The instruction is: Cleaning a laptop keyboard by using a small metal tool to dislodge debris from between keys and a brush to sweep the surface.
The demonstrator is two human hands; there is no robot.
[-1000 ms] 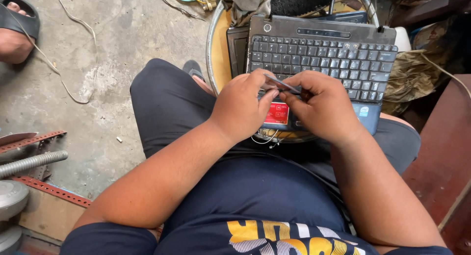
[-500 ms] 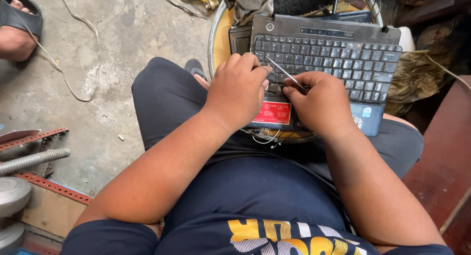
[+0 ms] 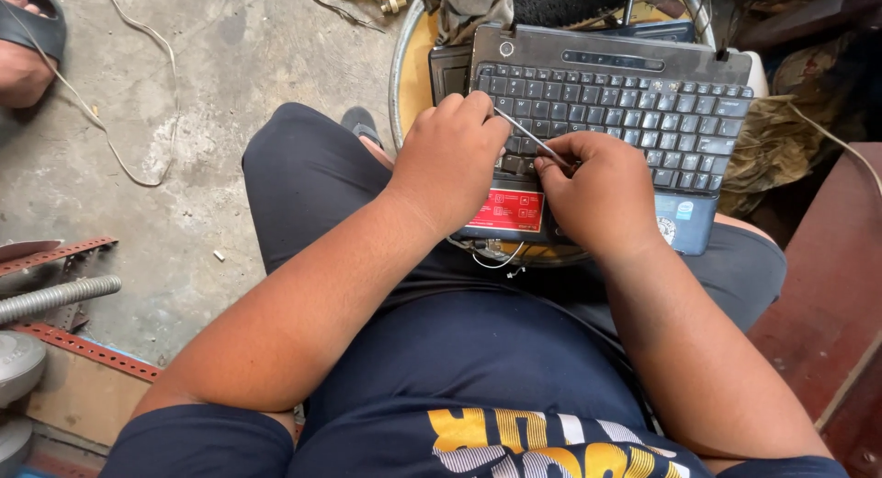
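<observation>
A dark laptop base (image 3: 634, 83) with its keyboard lies across my lap and a round stool. A red sticker (image 3: 507, 210) sits on its palm rest. My left hand (image 3: 450, 156) rests on the keyboard's left part, fingers pressing the keys near the tool's tip. My right hand (image 3: 602, 191) grips a thin metal tool (image 3: 531, 138), which slants up to the left, its tip on the keys by my left fingertips. Thin wires (image 3: 491, 256) hang from the laptop's front edge.
Concrete floor on the left carries a loose white cable (image 3: 119, 138), a red perforated metal strip (image 3: 78, 345) and a threaded grey rod (image 3: 55, 297). Another person's sandalled foot (image 3: 28, 46) is at top left. A dark red bench (image 3: 827, 294) stands to the right.
Both hands have moved up from the palm rest onto the keys. The tool now points at the keyboard's left side, and the red sticker is uncovered.
</observation>
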